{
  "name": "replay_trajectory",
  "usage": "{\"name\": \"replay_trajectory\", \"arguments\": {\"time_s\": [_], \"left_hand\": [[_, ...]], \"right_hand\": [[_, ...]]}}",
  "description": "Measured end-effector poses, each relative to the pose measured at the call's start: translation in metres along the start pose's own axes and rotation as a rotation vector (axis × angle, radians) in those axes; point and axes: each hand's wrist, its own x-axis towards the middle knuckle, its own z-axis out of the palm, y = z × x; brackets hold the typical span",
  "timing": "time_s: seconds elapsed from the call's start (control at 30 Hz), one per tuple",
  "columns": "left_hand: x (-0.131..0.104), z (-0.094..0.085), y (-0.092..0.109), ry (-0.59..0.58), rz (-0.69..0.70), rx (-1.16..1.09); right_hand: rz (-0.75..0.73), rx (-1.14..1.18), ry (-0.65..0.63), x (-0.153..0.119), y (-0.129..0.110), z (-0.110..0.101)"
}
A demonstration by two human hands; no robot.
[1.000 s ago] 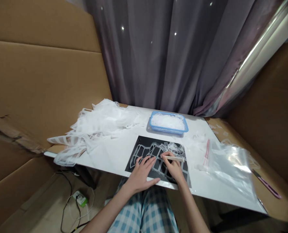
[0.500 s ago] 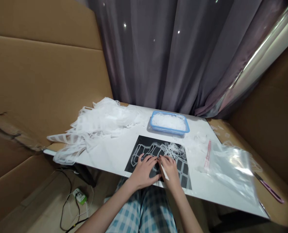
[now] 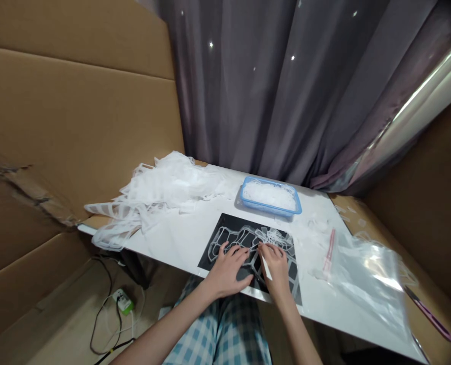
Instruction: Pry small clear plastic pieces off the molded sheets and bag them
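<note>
On the black mat (image 3: 210,257) lies a translucent white sheet with cut-out openings (image 3: 219,238), like a lattice. My left hand (image 3: 227,271) rests on its lower middle, fingers spread and thumb apart. Beside it, my right hand (image 3: 275,268) is closed round a slim white tool (image 3: 266,268), whose tip is hidden by the fingers; its exact kind cannot be made out. The right fingertips touch the sheet just below a small heap of thin white strips (image 3: 274,237) at the mat's upper right.
A blue basket (image 3: 271,207) full of white scraps stands behind the mat. White mesh-like sheets (image 3: 172,182) are piled at the left. To the right lie a clear plastic bag (image 3: 370,279) with a red-edged strip and a pink-handled tool (image 3: 430,315). Cardboard walls flank the white table (image 3: 164,248).
The camera view has shifted slightly. My right hand has moved a little to the right, away from the left hand, so a gap now shows between them. The left hand remains on the sheet.
</note>
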Motion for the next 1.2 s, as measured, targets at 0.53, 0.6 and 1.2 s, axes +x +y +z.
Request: {"name": "replay_trajectory", "arguments": {"time_s": [0.53, 0.6, 1.2], "left_hand": [[-0.003, 0.004, -0.001, -0.015, -0.035, -0.054], [-0.004, 0.005, -0.001, -0.009, -0.037, -0.057], [-0.004, 0.006, -0.003, 0.009, -0.044, -0.075]], "right_hand": [[0.27, 0.328, 0.159, 0.005, -0.011, -0.01], [0.391, 0.436, 0.153, 0.008, -0.017, -0.017], [0.459, 0.48, 0.16, 0.018, -0.037, 0.005]]}}
